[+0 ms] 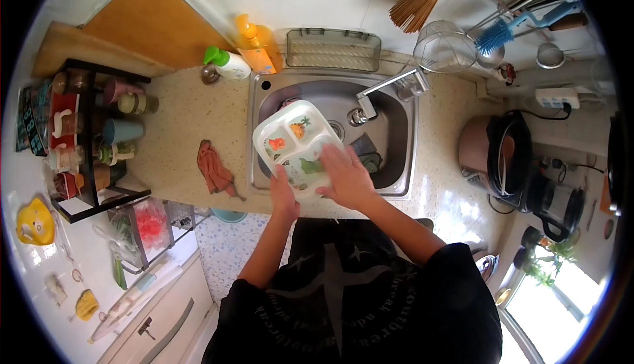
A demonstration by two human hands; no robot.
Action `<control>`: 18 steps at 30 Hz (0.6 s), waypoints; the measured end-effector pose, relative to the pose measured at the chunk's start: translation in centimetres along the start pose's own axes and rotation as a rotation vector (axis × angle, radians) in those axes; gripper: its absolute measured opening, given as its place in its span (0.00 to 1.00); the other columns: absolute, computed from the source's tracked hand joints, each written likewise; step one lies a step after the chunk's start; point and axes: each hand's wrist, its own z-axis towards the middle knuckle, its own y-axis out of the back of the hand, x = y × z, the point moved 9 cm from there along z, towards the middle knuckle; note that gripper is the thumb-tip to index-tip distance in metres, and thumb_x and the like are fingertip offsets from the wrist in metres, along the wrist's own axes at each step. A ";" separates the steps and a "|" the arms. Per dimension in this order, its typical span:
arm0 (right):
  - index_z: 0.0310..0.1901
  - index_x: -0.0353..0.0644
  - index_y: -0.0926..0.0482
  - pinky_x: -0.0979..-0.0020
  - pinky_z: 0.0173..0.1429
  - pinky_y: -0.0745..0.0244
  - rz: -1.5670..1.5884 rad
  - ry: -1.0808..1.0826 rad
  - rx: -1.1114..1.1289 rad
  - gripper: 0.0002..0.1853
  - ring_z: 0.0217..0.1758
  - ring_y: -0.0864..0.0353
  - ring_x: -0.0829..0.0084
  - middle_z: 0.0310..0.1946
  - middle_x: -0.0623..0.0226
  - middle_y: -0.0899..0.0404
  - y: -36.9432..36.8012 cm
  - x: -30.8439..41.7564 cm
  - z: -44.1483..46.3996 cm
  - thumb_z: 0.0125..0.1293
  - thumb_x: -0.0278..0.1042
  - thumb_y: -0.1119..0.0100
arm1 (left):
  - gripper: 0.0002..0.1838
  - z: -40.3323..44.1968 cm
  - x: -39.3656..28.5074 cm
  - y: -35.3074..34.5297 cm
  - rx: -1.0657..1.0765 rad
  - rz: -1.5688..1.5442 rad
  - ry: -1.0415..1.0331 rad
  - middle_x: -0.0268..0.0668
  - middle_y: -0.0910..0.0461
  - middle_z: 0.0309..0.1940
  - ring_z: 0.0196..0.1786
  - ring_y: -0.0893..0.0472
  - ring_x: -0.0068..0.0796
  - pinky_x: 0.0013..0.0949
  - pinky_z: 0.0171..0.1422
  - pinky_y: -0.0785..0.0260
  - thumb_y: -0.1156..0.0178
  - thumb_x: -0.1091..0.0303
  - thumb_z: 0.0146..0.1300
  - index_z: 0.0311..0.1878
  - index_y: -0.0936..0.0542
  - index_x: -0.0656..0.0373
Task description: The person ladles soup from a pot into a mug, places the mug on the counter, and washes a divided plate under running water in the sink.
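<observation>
A white divided plate [282, 128] with coloured cartoon prints is tilted over the near left part of the steel sink [267, 97]. My left hand [284, 196] grips its near edge, thumb on the upper face and the other fingers hidden beneath. Across the plate's right side lies my right hand [348, 178], fingers stretched out flat and slightly blurred, touching its surface. The faucet [389, 85] reaches over the sink beyond the plate. A dark grey cloth [364, 147] rests in the basin, right of the plate. Something reddish is partly hidden behind the plate's far edge.
A reddish cloth [214, 169] lies on the counter left of the sink. Behind it stand a green-capped bottle [228, 64] and an orange pump bottle [257, 47]. A black rack [92, 139] holds jars at left; a rice cooker [492, 149] stands at right.
</observation>
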 end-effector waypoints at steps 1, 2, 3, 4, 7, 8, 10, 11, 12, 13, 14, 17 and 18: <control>0.74 0.36 0.35 0.50 0.84 0.54 -0.010 0.008 0.005 0.44 0.83 0.45 0.61 0.78 0.56 0.39 0.2 0.0 -0.3 0.72 0.69 0.53 | 0.26 0.1 0.3 0.4 -0.014 0.017 0.016 0.42 0.24 0.64 0.63 0.21 0.38 0.43 0.65 0.24 0.53 0.50 0.81 0.72 0.35 0.58; 0.73 0.35 0.34 0.50 0.84 0.54 -0.019 0.015 0.010 0.43 0.82 0.44 0.61 0.77 0.55 0.38 0.4 0.2 -0.7 0.72 0.68 0.53 | 0.26 0.2 0.5 0.9 -0.028 0.034 0.031 0.42 0.24 0.64 0.63 0.21 0.37 0.42 0.65 0.25 0.53 0.51 0.81 0.72 0.35 0.58; 0.72 0.35 0.32 0.50 0.84 0.54 -0.028 0.020 0.015 0.42 0.82 0.43 0.61 0.76 0.54 0.36 0.7 0.4 -1.0 0.72 0.67 0.52 | 0.26 0.1 0.5 0.9 -0.041 0.053 0.048 0.42 0.24 0.63 0.62 0.21 0.36 0.41 0.65 0.26 0.52 0.51 0.81 0.72 0.35 0.59; 0.71 0.35 0.31 0.50 0.84 0.54 0.080 0.059 0.017 0.40 0.81 0.41 0.60 0.75 0.54 0.35 0.1 1.0 -1.5 0.73 0.65 0.51 | 0.26 -0.1 0.3 1.0 -0.063 0.036 0.031 0.42 0.24 0.62 0.61 0.21 0.36 0.41 0.64 0.25 0.52 0.51 0.81 0.71 0.34 0.59; 0.69 0.35 0.29 0.49 0.84 0.53 0.362 0.185 0.045 0.36 0.80 0.38 0.60 0.73 0.54 0.32 -1.2 3.1 -2.6 0.74 0.60 0.49 | 0.26 -0.2 0.5 1.0 -0.093 0.025 0.032 0.41 0.22 0.59 0.59 0.20 0.36 0.41 0.62 0.25 0.52 0.50 0.81 0.70 0.32 0.60; 0.69 0.35 0.29 0.49 0.83 0.53 0.432 0.238 0.070 0.35 0.79 0.37 0.61 0.73 0.54 0.31 -1.5 4.3 -2.6 0.75 0.58 0.49 | 0.26 0.1 1.2 1.5 -0.085 0.046 0.065 0.41 0.21 0.59 0.58 0.20 0.36 0.41 0.61 0.25 0.52 0.50 0.81 0.69 0.32 0.60; 0.72 0.36 0.32 0.49 0.83 0.52 0.439 0.291 0.082 0.34 0.80 0.38 0.61 0.73 0.57 0.32 -1.8 6.4 -2.4 0.75 0.56 0.49 | 0.26 0.5 2.4 2.0 -0.043 0.081 0.097 0.42 0.22 0.60 0.59 0.20 0.37 0.42 0.62 0.25 0.52 0.50 0.81 0.70 0.33 0.59; 0.72 0.36 0.33 0.49 0.83 0.53 0.383 0.296 0.066 0.35 0.80 0.38 0.62 0.74 0.57 0.32 -1.6 6.6 -2.1 0.75 0.57 0.49 | 0.27 0.7 2.8 2.0 -0.008 0.093 0.095 0.43 0.23 0.62 0.61 0.20 0.38 0.43 0.64 0.25 0.52 0.49 0.81 0.71 0.34 0.58; 0.72 0.36 0.33 0.49 0.83 0.53 0.325 0.299 0.049 0.36 0.80 0.38 0.62 0.74 0.58 0.32 -1.2 6.7 -1.7 0.74 0.58 0.49 | 0.27 0.7 2.6 1.3 0.029 0.106 0.093 0.44 0.24 0.63 0.62 0.20 0.39 0.44 0.65 0.25 0.53 0.49 0.80 0.72 0.35 0.58; 0.72 0.36 0.33 0.49 0.84 0.54 0.268 0.300 0.035 0.37 0.80 0.37 0.63 0.74 0.58 0.32 -0.8 6.6 -1.6 0.73 0.60 0.49 | 0.27 0.5 2.7 1.1 0.033 0.095 0.135 0.44 0.23 0.63 0.62 0.20 0.39 0.45 0.65 0.25 0.53 0.49 0.81 0.72 0.35 0.58; 0.72 0.36 0.32 0.48 0.84 0.55 0.217 0.259 0.029 0.39 0.80 0.38 0.63 0.74 0.58 0.33 -0.4 5.9 -1.4 0.73 0.62 0.50 | 0.27 0.2 2.8 1.0 0.035 0.082 0.177 0.44 0.23 0.63 0.62 0.20 0.39 0.45 0.66 0.25 0.53 0.50 0.81 0.72 0.34 0.58; 0.71 0.36 0.31 0.47 0.83 0.55 0.084 0.148 0.027 0.42 0.81 0.40 0.62 0.75 0.58 0.35 0.0 3.5 -1.1 0.71 0.67 0.52 | 0.25 -0.2 2.4 0.4 0.061 0.046 0.184 0.43 0.22 0.62 0.61 0.20 0.39 0.45 0.65 0.24 0.54 0.51 0.81 0.71 0.34 0.58; 0.71 0.36 0.32 0.47 0.83 0.55 0.052 0.112 0.039 0.42 0.81 0.40 0.62 0.76 0.57 0.35 -0.2 2.4 -1.2 0.71 0.67 0.50 | 0.25 -0.2 2.2 0.3 0.074 0.035 0.168 0.43 0.22 0.62 0.61 0.19 0.39 0.45 0.65 0.24 0.54 0.52 0.82 0.71 0.34 0.58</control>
